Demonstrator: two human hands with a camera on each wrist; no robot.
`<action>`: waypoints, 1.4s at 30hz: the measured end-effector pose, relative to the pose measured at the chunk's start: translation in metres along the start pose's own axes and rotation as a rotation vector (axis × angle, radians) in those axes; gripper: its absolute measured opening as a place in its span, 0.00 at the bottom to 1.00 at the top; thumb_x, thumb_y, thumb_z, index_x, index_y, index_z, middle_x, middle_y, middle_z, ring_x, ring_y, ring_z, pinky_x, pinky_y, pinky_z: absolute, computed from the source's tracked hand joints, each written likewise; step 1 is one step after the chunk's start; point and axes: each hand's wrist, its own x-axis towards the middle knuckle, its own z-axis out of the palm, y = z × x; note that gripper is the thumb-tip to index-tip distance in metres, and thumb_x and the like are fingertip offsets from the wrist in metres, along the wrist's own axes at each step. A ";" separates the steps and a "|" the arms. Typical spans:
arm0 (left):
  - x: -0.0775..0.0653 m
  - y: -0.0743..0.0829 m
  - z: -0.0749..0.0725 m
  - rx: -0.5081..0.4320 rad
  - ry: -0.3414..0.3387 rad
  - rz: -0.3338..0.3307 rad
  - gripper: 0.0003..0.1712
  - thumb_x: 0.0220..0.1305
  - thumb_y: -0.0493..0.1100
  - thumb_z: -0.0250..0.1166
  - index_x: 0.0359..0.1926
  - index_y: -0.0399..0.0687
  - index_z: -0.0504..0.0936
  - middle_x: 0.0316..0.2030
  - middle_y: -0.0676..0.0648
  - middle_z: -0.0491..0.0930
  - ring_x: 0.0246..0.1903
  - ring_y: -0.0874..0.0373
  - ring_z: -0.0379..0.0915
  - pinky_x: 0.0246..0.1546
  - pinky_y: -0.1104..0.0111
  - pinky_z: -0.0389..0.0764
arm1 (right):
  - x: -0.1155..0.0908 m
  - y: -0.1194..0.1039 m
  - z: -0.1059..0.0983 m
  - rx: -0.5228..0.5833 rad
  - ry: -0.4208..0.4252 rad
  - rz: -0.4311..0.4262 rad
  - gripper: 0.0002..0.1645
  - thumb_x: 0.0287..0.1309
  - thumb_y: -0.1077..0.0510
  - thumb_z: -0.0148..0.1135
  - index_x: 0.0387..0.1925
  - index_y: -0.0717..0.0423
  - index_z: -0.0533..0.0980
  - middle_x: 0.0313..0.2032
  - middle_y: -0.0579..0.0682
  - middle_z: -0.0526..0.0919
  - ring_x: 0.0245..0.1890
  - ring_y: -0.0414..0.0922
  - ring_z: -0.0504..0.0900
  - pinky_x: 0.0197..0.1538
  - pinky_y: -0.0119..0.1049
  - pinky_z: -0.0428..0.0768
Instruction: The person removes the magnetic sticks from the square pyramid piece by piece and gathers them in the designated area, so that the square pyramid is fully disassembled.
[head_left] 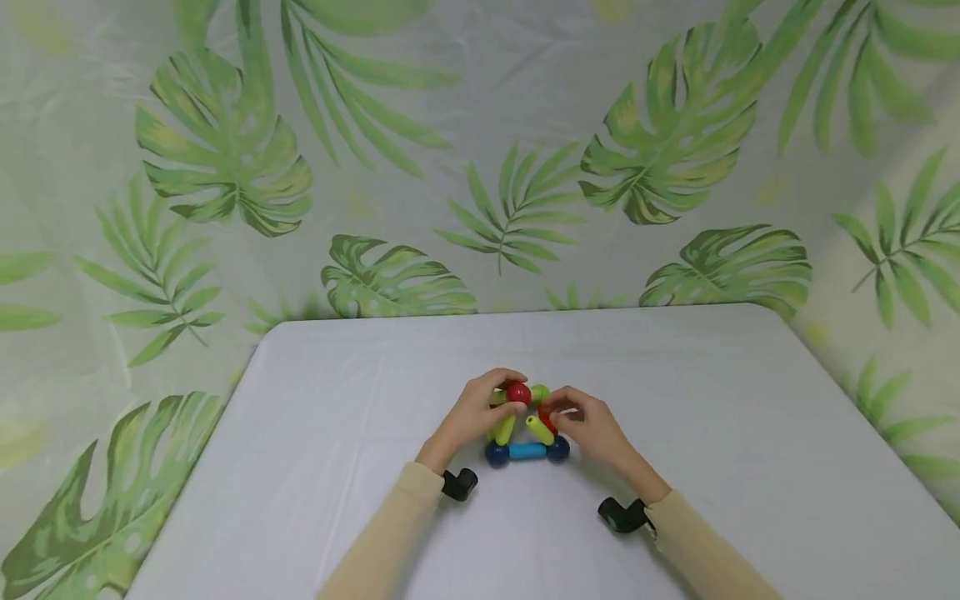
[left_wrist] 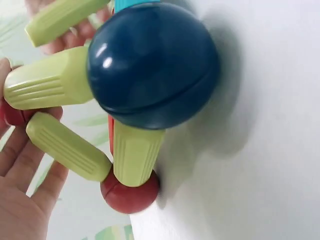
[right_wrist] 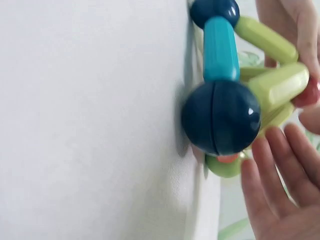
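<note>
A small frame of magnetic balls and rods stands on the table. At its near side, a light blue rod (head_left: 527,451) joins two dark blue balls (head_left: 497,453) (right_wrist: 220,117). My left hand (head_left: 480,408) pinches a raised red ball (head_left: 518,393) where lime rods (left_wrist: 67,145) meet. Another lime rod (head_left: 540,430) leans up from the right blue ball, its upper end free. Around the right side is my right hand (head_left: 591,425), its fingers (right_wrist: 280,160) fairly straight beside the rods and a red rod (head_left: 547,417). A lime ball (head_left: 539,392) sits behind; a lower red ball (left_wrist: 130,192) shows in the left wrist view.
White cloth covers the table (head_left: 322,400), whose far edge meets a leaf-patterned curtain (head_left: 517,100). Black wrist cameras (head_left: 460,484) (head_left: 622,515) hang at both cuffs, close above the tabletop.
</note>
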 end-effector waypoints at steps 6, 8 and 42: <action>0.002 0.005 0.005 -0.042 -0.055 0.042 0.22 0.62 0.43 0.65 0.53 0.36 0.73 0.47 0.45 0.78 0.47 0.55 0.73 0.49 0.59 0.77 | 0.011 0.010 -0.005 -0.004 0.014 -0.018 0.13 0.61 0.65 0.62 0.48 0.62 0.76 0.48 0.57 0.80 0.54 0.57 0.74 0.57 0.55 0.70; 0.002 0.006 0.006 -0.036 -0.070 0.063 0.21 0.62 0.44 0.65 0.52 0.37 0.74 0.46 0.46 0.78 0.47 0.55 0.73 0.49 0.59 0.77 | 0.012 0.012 -0.005 -0.016 -0.015 -0.035 0.12 0.60 0.65 0.63 0.46 0.62 0.77 0.47 0.57 0.80 0.52 0.57 0.75 0.57 0.57 0.70; 0.050 -0.079 -0.041 -0.068 0.294 -0.383 0.19 0.59 0.30 0.66 0.52 0.37 0.79 0.50 0.39 0.79 0.48 0.47 0.77 0.49 0.61 0.76 | 0.010 0.028 -0.009 0.045 -0.077 0.133 0.16 0.62 0.65 0.60 0.51 0.62 0.76 0.51 0.59 0.78 0.53 0.58 0.76 0.56 0.56 0.71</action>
